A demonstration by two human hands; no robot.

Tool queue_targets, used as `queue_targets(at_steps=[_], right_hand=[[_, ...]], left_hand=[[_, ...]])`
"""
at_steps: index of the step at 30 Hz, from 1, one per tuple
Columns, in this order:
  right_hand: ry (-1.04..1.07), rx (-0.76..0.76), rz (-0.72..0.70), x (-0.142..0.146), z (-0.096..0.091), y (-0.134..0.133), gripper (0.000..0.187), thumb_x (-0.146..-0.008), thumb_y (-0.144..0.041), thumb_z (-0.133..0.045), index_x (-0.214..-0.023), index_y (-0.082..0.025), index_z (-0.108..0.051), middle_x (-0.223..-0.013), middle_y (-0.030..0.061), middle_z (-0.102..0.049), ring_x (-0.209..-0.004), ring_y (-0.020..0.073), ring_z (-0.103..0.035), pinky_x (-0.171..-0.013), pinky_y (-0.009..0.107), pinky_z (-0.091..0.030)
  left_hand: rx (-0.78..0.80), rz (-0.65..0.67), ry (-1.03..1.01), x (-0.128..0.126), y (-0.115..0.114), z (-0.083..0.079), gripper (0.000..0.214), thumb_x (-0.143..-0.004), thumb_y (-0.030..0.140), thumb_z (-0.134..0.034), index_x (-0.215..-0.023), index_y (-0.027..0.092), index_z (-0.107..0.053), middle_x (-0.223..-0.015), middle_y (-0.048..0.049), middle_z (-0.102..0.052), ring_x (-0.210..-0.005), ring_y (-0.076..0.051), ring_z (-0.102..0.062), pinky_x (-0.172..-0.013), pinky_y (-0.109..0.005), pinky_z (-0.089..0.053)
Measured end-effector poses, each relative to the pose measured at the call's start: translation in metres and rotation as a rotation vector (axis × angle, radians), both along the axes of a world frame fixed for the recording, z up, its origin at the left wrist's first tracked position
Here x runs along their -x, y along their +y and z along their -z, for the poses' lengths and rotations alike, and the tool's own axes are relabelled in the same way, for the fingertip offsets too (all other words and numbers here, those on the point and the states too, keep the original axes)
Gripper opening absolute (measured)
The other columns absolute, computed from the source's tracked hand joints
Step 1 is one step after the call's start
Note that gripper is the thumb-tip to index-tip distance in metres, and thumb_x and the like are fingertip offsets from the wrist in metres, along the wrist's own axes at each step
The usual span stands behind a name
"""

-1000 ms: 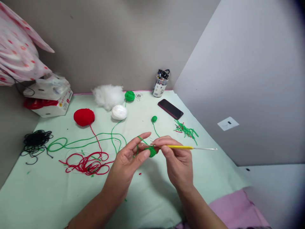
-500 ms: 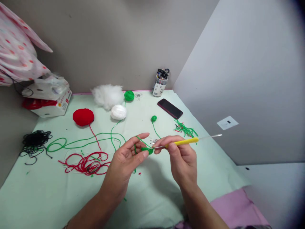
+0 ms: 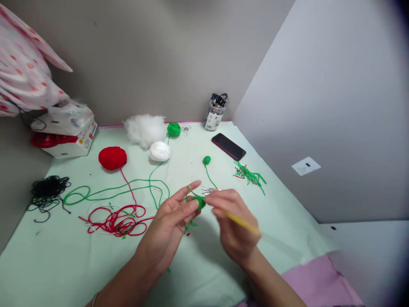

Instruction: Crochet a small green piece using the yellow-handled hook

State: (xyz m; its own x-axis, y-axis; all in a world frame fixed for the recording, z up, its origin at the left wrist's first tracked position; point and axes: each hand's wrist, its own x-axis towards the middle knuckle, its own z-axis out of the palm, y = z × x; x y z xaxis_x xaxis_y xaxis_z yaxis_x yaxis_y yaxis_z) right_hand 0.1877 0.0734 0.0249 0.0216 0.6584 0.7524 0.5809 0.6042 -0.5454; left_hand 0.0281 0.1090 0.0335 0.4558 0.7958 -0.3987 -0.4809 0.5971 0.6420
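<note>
Pinched between the thumb and fingers of my left hand (image 3: 174,213) is a small green crochet piece (image 3: 200,202). Green yarn runs from it over my raised left index finger. My right hand (image 3: 236,221) grips a yellow-handled crochet hook (image 3: 241,222), blurred by motion, its back end angled down to the right. The hook's tip is hidden by my right fingers, which are close beside the green piece. Scissors (image 3: 211,190) lie on the table just beyond my fingertips, partly covered. A small green yarn ball (image 3: 207,160) trails a strand towards my right hand.
Red (image 3: 112,158), white (image 3: 159,152) and green yarn balls (image 3: 174,129) lie behind, near white stuffing (image 3: 144,130). Tangled red yarn (image 3: 118,221) and black yarn (image 3: 49,189) are at left. A phone (image 3: 228,146), yarn scraps (image 3: 251,175) and a pen jar (image 3: 214,115) are at right.
My right hand has turned, swinging the hook's back end downward. The green piece has rotated slightly in my left fingers, and more of the scissors shows.
</note>
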Motion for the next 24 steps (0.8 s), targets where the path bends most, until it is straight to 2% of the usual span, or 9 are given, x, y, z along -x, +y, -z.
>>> queue_targets(at_steps=[3, 5, 9, 11, 14, 16, 18, 21, 24], right_hand=[[0.412, 0.172, -0.109, 0.0, -0.004, 0.005, 0.024, -0.106, -0.018, -0.056, -0.105, -0.026, -0.079, -0.085, 0.0029, -0.074, -0.073, 0.0177, -0.067, -0.068, 0.034, -0.058], [0.518, 0.251, -0.183, 0.001, -0.005, 0.008, 0.021, -0.105, -0.023, -0.06, -0.101, -0.027, -0.08, -0.086, 0.0033, -0.075, -0.075, 0.0179, -0.068, -0.067, 0.034, -0.057], [0.433, 0.268, -0.168, 0.005, -0.006, 0.007, 0.019, -0.103, -0.02, -0.064, -0.104, -0.028, -0.081, -0.092, 0.0053, -0.079, -0.084, 0.0209, -0.073, -0.068, 0.034, -0.058], [0.27, 0.191, -0.104, 0.007, -0.005, 0.004, 0.025, -0.101, -0.014, -0.064, -0.11, -0.03, -0.081, -0.096, 0.006, -0.079, -0.084, 0.0209, -0.074, -0.069, 0.035, -0.059], [0.022, 0.065, -0.05, 0.005, -0.003, 0.001, 0.034, -0.096, -0.006, -0.066, -0.115, -0.029, -0.082, -0.105, 0.0085, -0.079, -0.091, 0.0225, -0.074, -0.077, 0.037, -0.06], [0.099, 0.078, -0.049, 0.002, -0.004, 0.001, 0.033, -0.097, -0.006, -0.064, -0.114, -0.029, -0.081, -0.1, 0.0072, -0.079, -0.088, 0.021, -0.072, -0.075, 0.035, -0.059], [0.343, 0.17, -0.076, 0.0, -0.004, 0.004, 0.029, -0.102, -0.011, -0.061, -0.11, -0.03, -0.081, -0.092, 0.0039, -0.077, -0.079, 0.0177, -0.069, -0.069, 0.032, -0.056], [0.601, 0.313, -0.201, -0.001, -0.005, 0.008, 0.02, -0.104, -0.024, -0.063, -0.101, -0.029, -0.082, -0.089, 0.0027, -0.075, -0.073, 0.0167, -0.066, -0.067, 0.032, -0.055], [0.612, 0.401, -0.244, 0.0, -0.004, 0.011, 0.016, -0.101, -0.033, -0.069, -0.096, -0.026, -0.083, -0.09, 0.0049, -0.078, -0.081, 0.0196, -0.069, -0.071, 0.034, -0.057]], left_hand=[[-0.039, -0.059, 0.011, 0.002, 0.005, -0.004, 0.052, -0.076, 0.028, -0.092, -0.127, 0.026, -0.079, -0.086, 0.0005, -0.067, -0.087, -0.015, -0.058, -0.088, -0.027, -0.046], [-0.093, -0.045, 0.03, 0.003, 0.005, -0.005, 0.049, -0.079, 0.027, -0.091, -0.126, 0.03, -0.079, -0.088, 0.0012, -0.068, -0.088, -0.014, -0.058, -0.088, -0.026, -0.045], [-0.164, 0.0, 0.066, 0.002, -0.001, -0.004, 0.039, -0.082, 0.03, -0.09, -0.12, 0.031, -0.082, -0.088, 0.0019, -0.07, -0.09, -0.014, -0.061, -0.088, -0.026, -0.044], [-0.169, -0.023, 0.062, 0.001, -0.003, -0.002, 0.039, -0.082, 0.029, -0.09, -0.12, 0.032, -0.081, -0.086, 0.0024, -0.071, -0.09, -0.014, -0.063, -0.09, -0.027, -0.044], [-0.086, 0.012, -0.016, 0.001, -0.001, 0.001, 0.041, -0.082, 0.029, -0.089, -0.123, 0.027, -0.081, -0.089, -0.0002, -0.074, -0.091, -0.015, -0.064, -0.093, -0.028, -0.045], [-0.009, 0.028, -0.07, 0.003, 0.003, 0.0, 0.038, -0.082, 0.029, -0.088, -0.12, 0.022, -0.082, -0.086, -0.0016, -0.073, -0.085, -0.014, -0.063, -0.093, -0.029, -0.047], [0.015, -0.005, -0.072, 0.004, 0.006, -0.001, 0.036, -0.081, 0.028, -0.089, -0.116, 0.02, -0.083, -0.082, -0.0004, -0.07, -0.078, -0.012, -0.059, -0.09, -0.028, -0.048], [-0.069, -0.036, 0.002, 0.006, 0.007, -0.005, 0.039, -0.08, 0.026, -0.09, -0.118, 0.026, -0.083, -0.083, 0.0013, -0.068, -0.082, -0.013, -0.06, -0.087, -0.026, -0.046], [-0.167, -0.002, 0.066, 0.004, 0.004, -0.007, 0.04, -0.08, 0.028, -0.09, -0.119, 0.031, -0.083, -0.086, 0.0016, -0.069, -0.09, -0.016, -0.063, -0.091, -0.029, -0.046]])
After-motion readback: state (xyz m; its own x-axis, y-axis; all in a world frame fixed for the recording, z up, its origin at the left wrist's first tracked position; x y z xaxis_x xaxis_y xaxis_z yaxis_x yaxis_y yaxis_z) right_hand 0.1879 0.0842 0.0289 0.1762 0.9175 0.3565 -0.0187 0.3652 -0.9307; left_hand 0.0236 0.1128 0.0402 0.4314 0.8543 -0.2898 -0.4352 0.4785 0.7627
